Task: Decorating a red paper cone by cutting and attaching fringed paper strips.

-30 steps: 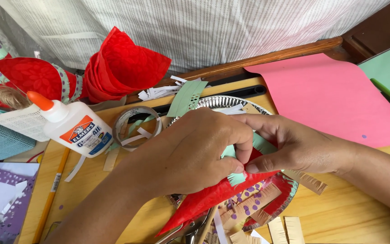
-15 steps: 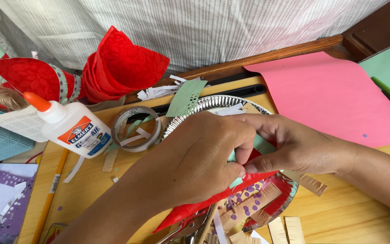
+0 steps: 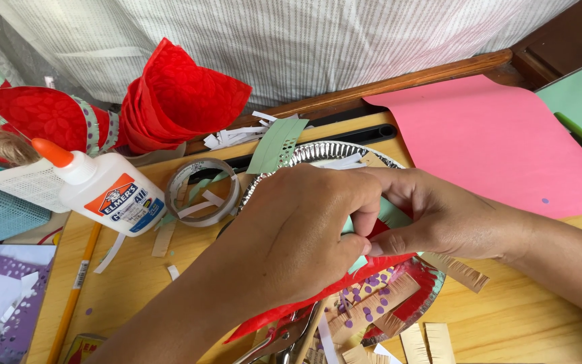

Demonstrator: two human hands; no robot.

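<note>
— What do you see at the hands?

— Both are bunched together over a foil plate (image 3: 399, 154) in the middle of the wooden table (image 3: 527, 317). My left hand (image 3: 298, 232) comes in from the near left, fingers curled and pressed down; my right hand (image 3: 432, 216) comes from the right, thumb and forefinger pinching a pale green paper strip (image 3: 355, 264) against a red paper piece (image 3: 331, 290).

— Where does that red piece lie?

— Across the near part of the plate, running from under the hands down toward the near left. Most of it is hidden beneath the left hand, so I cannot tell its full shape.

— And the left hand, is it gripping anything?

— It is closed on the same spot, touching the green strip and the red paper — whether it truly pinches them I cannot tell, the knuckles cover it.

— What lies around?

— A white glue bottle (image 3: 106, 192) with an orange tip lies tilted to the left, and just right of it a tape roll (image 3: 203, 191). Far left stands a stack of red paper cones (image 3: 183, 94). A pink paper sheet (image 3: 500, 145) is spread at the far right, well apart from the plate. Fringed tan paper scraps (image 3: 432, 340) lie near the plate's near edge, and a pencil (image 3: 75, 286) lies at the left.
</note>
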